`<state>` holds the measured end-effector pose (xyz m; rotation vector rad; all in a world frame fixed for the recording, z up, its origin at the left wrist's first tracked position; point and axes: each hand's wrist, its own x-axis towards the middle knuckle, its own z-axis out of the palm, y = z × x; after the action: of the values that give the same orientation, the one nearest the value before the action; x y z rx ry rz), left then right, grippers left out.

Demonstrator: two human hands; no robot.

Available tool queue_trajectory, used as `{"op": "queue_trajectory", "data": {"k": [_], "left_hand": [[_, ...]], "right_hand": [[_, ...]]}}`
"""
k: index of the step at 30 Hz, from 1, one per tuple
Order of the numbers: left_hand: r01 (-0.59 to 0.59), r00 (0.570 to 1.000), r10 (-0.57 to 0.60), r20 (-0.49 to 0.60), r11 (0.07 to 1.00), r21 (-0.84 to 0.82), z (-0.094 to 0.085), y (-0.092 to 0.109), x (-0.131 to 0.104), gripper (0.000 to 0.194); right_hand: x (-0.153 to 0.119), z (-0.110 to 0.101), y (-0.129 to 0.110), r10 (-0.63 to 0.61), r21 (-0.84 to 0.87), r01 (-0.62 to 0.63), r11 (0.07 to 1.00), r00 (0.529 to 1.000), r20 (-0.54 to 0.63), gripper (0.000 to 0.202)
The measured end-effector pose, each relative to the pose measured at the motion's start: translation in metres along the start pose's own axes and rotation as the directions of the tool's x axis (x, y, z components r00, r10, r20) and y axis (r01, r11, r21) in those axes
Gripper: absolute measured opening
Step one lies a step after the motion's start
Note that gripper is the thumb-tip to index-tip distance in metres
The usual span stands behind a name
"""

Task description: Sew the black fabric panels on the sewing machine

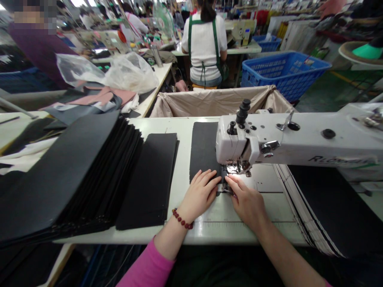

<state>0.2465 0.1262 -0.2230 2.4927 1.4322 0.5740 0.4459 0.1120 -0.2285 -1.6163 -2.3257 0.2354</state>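
Observation:
A black panel (204,149) lies flat under the head of a white sewing machine (299,137), whose lamp lights the needle area. My left hand (203,190) rests on the panel's near edge, fingers stretched forward, with a red bead bracelet at the wrist. Just right of the presser foot (231,169), my right hand (247,201) lies low with its fingertips at the panel's edge. Its fingers are extended and lie close together. A small metal guide (224,188) shows between the two hands. Part of the panel is hidden behind the machine head.
Left of my hands stand a small stack of black panels (149,179) and a taller, fanned stack (74,171). More black panels (335,203) lie on the right. Beyond the table are a cloth-lined bin (209,101), a blue basket (284,73) and a seated co-worker (205,48).

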Motion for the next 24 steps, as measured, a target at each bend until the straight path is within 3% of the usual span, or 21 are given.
{"op": "queue_trajectory", "data": {"k": [24], "left_hand": [[0.033,0.998,-0.039,0.054,0.994,0.101,0.0057,-0.0004,0.0059,0.05]], "right_hand": [[0.0003,-0.0012,0.0,0.0,0.013,0.0,1.0,1.0,-0.02,0.055]]}}
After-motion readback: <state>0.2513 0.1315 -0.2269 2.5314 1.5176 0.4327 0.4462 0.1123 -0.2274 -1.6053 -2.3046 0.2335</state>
